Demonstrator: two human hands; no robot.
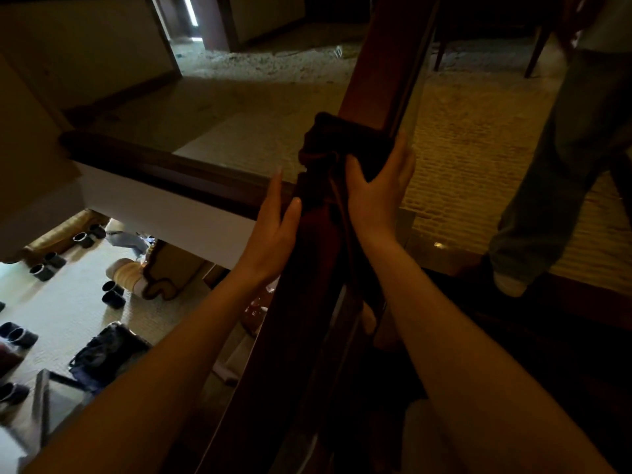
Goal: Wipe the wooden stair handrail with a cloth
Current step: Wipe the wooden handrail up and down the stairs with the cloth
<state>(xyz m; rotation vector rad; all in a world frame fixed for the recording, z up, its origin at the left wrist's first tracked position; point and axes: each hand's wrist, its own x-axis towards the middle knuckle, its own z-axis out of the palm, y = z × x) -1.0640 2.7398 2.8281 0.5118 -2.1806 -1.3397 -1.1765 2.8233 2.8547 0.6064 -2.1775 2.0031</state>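
A dark reddish wooden handrail (367, 80) runs from the bottom centre up to the top of the head view. A dark cloth (337, 145) is bunched over the rail near its middle. My right hand (379, 186) presses on the cloth from the right side, fingers curled around it and the rail edge. My left hand (275, 230) lies flat against the rail's left side just below the cloth, fingers straight and apart, holding nothing.
A second rail (164, 165) branches off to the left over a white ledge. Below left, a lower floor holds several dark shoes (113, 294) and a bag (102, 350). Another person's leg (547, 186) stands on the carpet at right.
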